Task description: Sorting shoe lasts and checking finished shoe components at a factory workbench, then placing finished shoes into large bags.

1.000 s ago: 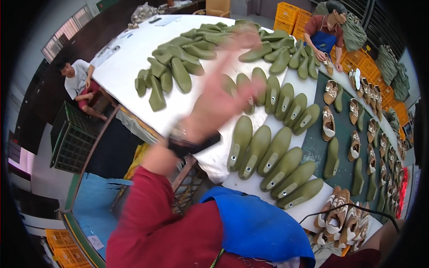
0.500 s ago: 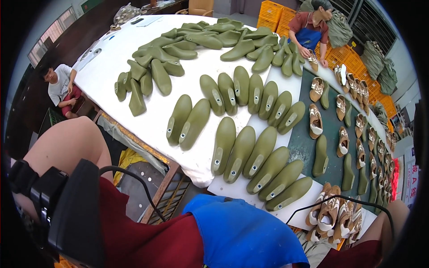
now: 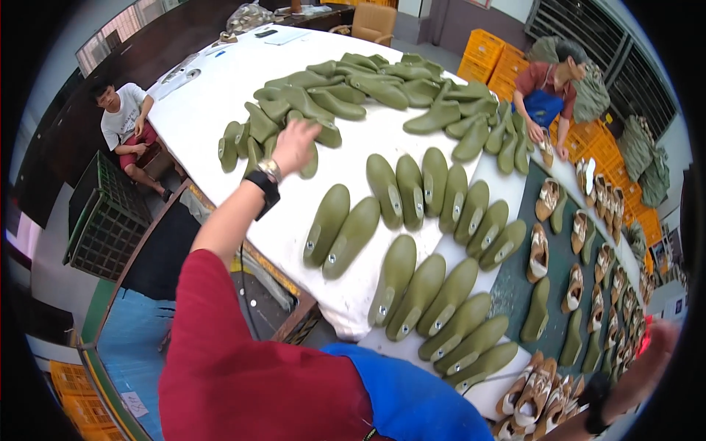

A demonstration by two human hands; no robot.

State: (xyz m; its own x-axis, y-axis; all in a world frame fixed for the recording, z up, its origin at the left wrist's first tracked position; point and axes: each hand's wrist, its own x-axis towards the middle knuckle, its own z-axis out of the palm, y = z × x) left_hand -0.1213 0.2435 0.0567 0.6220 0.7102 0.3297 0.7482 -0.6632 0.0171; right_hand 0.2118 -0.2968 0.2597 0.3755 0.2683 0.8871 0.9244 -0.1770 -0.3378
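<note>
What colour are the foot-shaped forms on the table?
The foot-shaped forms are olive green, shown in the head view.

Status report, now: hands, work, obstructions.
Left hand at piled olive-green, foot-shaped lasts on white tabletop, grip unclear. Right hand blurred, near brown-and-white shoes. Nothing visibly blocking left hand.

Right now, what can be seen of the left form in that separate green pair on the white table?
The left form is olive green, elongated and smooth, seemingly plastic, with a small bright-rimmed hole near its closer end. It lies on the white table, rounded end pointing away, close beside its neighbour; nothing rests on it.
</note>
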